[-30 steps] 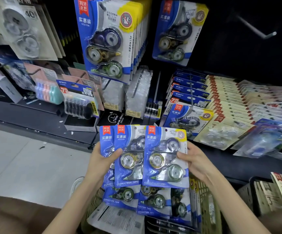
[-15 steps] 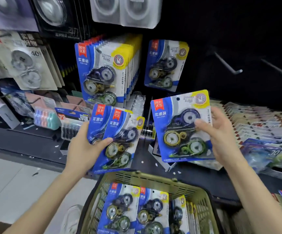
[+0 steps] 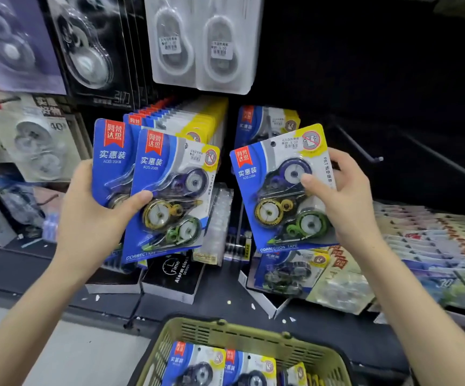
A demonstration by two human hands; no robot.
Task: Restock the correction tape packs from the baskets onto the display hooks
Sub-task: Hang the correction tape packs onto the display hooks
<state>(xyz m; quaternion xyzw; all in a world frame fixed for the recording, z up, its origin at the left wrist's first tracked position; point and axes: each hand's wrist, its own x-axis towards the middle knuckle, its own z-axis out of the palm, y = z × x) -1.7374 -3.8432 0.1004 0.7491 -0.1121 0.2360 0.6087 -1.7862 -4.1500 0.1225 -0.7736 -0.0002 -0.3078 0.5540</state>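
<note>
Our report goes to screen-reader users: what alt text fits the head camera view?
The right hand holds one correction tape pack up near a bare hook, while the left hand grips two more packs. A green basket below holds further packs.

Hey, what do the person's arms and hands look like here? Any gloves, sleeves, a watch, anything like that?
Both are bare. The left hand and right hand wear no gloves, and no rings show on the fingers. The left forearm and right forearm are uncovered right to the frame's edge, with no sleeve, watch or bracelet in view.
</note>
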